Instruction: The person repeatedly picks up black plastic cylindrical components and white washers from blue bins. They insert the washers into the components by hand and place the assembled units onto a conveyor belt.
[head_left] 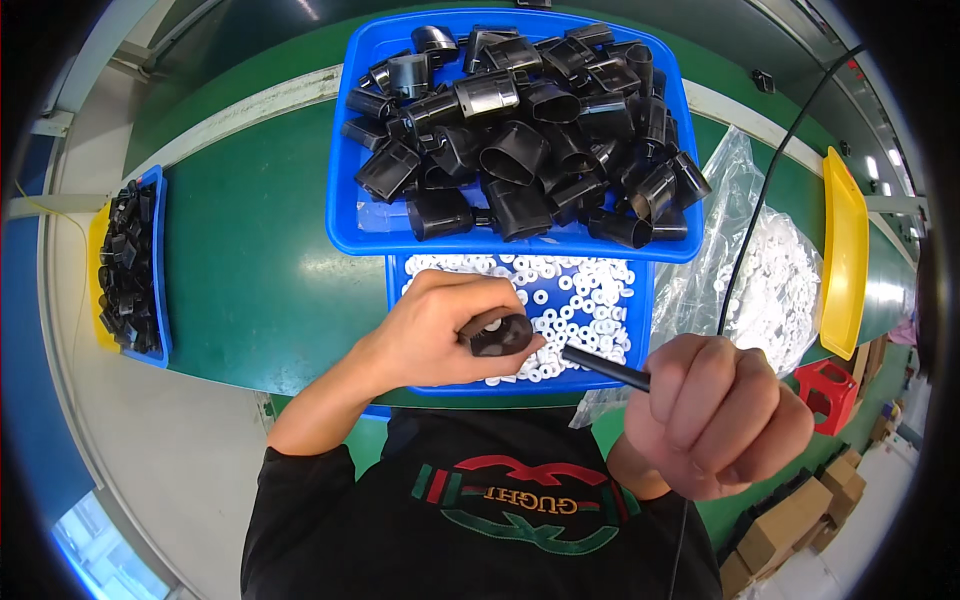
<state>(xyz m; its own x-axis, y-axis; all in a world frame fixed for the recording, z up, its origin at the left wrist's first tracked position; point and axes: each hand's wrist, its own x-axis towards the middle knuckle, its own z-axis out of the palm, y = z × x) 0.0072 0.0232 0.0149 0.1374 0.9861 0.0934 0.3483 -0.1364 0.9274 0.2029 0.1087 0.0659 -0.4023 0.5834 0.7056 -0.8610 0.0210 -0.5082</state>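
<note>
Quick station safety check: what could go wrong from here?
1. The black rod in the right hand points toward the left hand; a slip might jab its fingers.
2. The black part, gripped above white rings, could scatter them if dropped.
3. The heap of black parts reaches the rim of the upper blue tray; some might tumble out.

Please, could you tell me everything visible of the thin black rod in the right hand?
The thin black rod looks straight and smooth; its material is unclear. The right hand closes around one end, hiding it. The free part slants left and slightly up in the picture, before the lower blue tray of white rings. Its tip points toward the black part in the left hand, with a gap between.
</note>
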